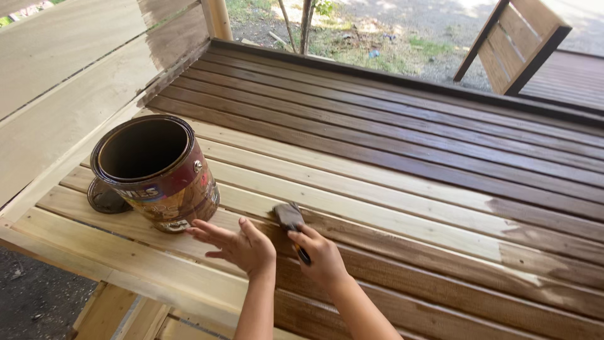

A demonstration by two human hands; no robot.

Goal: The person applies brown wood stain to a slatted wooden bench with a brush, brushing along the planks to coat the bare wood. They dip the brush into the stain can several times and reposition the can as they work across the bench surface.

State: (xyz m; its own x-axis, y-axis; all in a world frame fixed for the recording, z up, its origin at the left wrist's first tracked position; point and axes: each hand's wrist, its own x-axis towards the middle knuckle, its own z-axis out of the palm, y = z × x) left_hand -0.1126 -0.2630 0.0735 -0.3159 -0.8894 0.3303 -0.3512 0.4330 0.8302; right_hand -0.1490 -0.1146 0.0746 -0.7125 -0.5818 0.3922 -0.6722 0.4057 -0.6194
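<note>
1. Right hand point(324, 252) is closed around a paintbrush point(290, 219) handle, bristles down on a slat of the slatted wooden bench point(402, 182).
2. Left hand point(242, 244) is open, fingers spread flat on the slats, holding nothing, just beside the paint can point(158, 171).
3. Can is open, upright on the unstained left end, its lid point(104, 198) lying beside it.
4. Far slats are dark brown; near-left ones are bare wood.
</note>
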